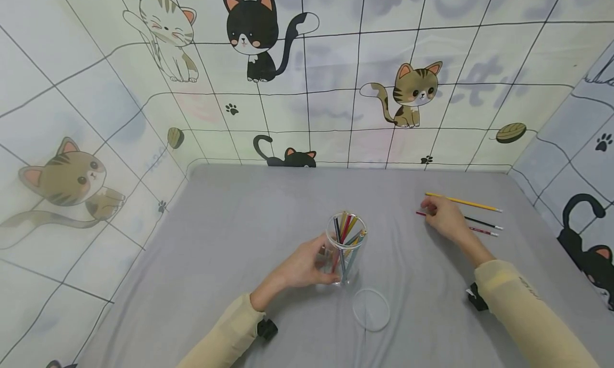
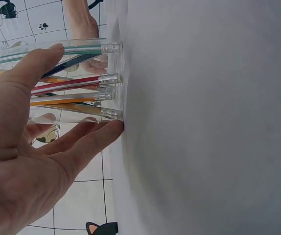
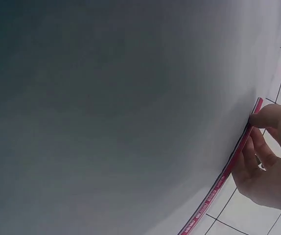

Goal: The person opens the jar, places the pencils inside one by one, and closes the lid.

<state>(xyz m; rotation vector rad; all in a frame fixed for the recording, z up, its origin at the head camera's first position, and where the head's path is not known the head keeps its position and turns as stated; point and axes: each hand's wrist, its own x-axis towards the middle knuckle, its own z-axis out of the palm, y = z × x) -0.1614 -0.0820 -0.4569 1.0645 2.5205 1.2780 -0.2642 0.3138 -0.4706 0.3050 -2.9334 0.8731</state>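
Red along its length, the pencil (image 1: 483, 231) lies at the right side of the grey surface (image 1: 230, 213), its far left end under your right hand (image 1: 443, 216). That grip is nearly closed, with your thumb and fingers pinching the pencil between them. Your left hand (image 1: 304, 264) curls round the clear jar (image 1: 345, 247), thumb on one side and fingers on the other, opened only as wide as the jar. You have the jar upright near the middle of the surface, with several coloured pencils (image 1: 346, 226) leaning inside, their silvery ends at the base. Beyond your right hand lies a yellow pencil (image 1: 472, 203); a black pencil (image 1: 484, 223) lies between it and the red one, partly behind your hand. Nearer to you than the jar, a clear round lid (image 1: 371, 310) lies flat. Cartoon cats decorate the backdrop (image 1: 331, 106).
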